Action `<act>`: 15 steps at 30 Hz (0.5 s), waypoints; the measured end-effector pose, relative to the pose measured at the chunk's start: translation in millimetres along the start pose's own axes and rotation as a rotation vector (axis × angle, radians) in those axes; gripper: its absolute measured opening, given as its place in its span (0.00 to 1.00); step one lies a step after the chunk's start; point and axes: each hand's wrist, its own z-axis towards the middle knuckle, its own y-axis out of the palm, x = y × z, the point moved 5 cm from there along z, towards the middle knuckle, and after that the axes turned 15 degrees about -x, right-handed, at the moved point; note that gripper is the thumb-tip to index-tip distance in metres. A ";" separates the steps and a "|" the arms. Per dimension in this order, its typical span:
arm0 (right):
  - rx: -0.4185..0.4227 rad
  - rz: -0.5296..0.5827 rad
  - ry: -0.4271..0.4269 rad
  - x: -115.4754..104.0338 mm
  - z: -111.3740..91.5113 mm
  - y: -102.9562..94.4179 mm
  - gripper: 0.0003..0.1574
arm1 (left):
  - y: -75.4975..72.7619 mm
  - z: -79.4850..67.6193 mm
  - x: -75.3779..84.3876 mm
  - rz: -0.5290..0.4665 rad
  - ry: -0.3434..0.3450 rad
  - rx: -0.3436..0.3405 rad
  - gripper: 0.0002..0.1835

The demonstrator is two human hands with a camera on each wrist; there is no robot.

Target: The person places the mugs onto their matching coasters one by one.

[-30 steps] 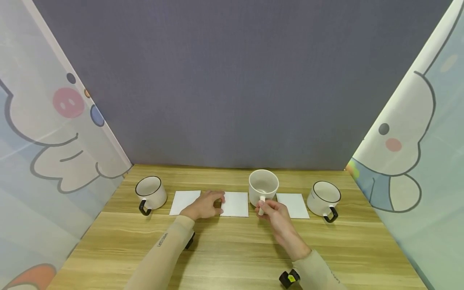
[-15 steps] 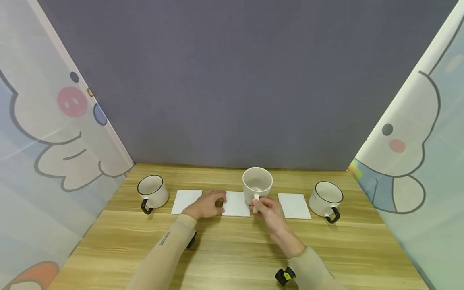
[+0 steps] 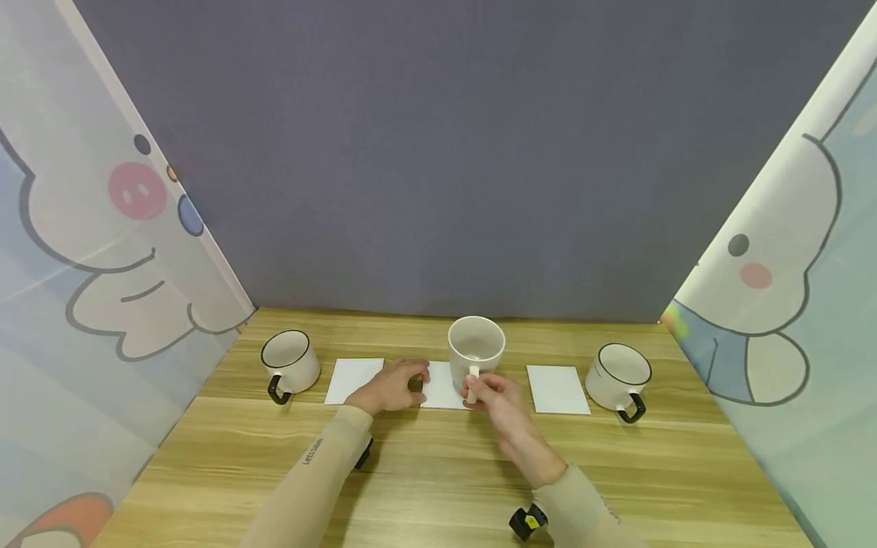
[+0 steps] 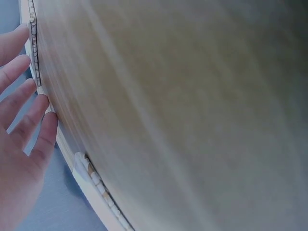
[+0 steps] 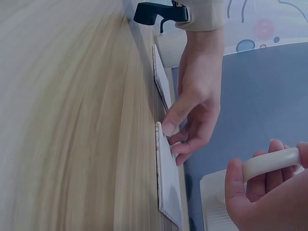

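Observation:
My right hand grips the handle of a plain white mug, thumb on top. In the right wrist view the mug hangs upright, a gap between it and the middle white square coaster. From the head view it covers the right part of that coaster. My left hand rests at the coaster's left edge, thumb and fingertips touching it, fingers spread and loosely bent. The left wrist view shows these fingers along the table. The left coaster is partly hidden by my left hand.
A white mug with black rim and handle stands at the far left. A similar mug stands at the far right, beside the right white coaster. A grey panel rises behind the wooden table.
My right hand has carried the white mug leftward, from between the middle and right coasters to over the right part of the middle one. My left hand stays at that coaster's left edge.

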 end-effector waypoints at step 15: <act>-0.029 -0.015 0.016 7.8 5.4 14.7 0.14 | 1.8 0.9 -1.7 -0.004 0.003 0.009 0.13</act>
